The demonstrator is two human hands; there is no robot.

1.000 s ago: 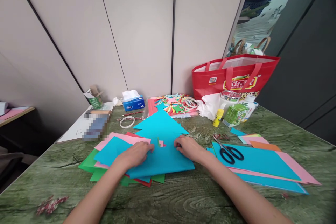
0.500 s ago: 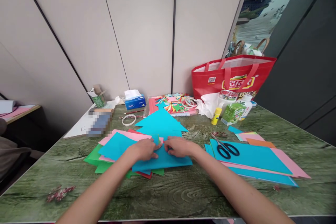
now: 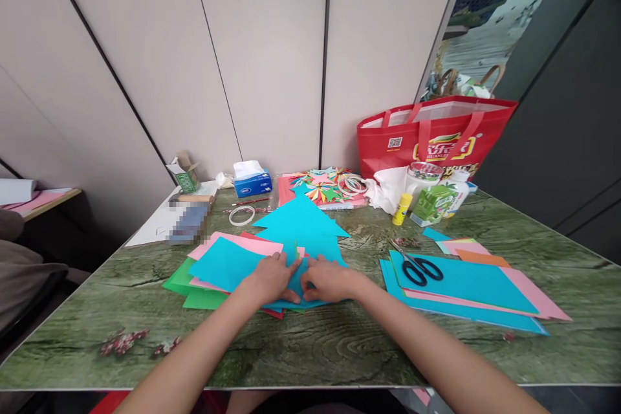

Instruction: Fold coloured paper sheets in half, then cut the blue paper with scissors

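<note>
A blue paper tree shape point(image 3: 301, 226) lies on a green wood-grain table point(image 3: 339, 349), its lower part over a stack of coloured sheets point(image 3: 218, 265). My left hand point(image 3: 272, 279) and my right hand point(image 3: 326, 281) sit side by side on the tree's lower edge, fingers curled and pinching the blue paper between them. A small green and pink scrap shows just above my fingers. My hands cover the paper's bottom portion.
Black scissors point(image 3: 421, 268) rest on blue and pink sheets point(image 3: 475, 291) to the right. Along the wall stand a red bag point(image 3: 436, 139), glue stick point(image 3: 402, 209), green box point(image 3: 431, 202), paper stars point(image 3: 325, 186), tissue box point(image 3: 252, 182) and tape ring point(image 3: 241, 215).
Both hands have come together from apart to meet at the tree's lower middle, and the blue paper's bottom edge has been drawn in under them. The view has also shifted slightly.
</note>
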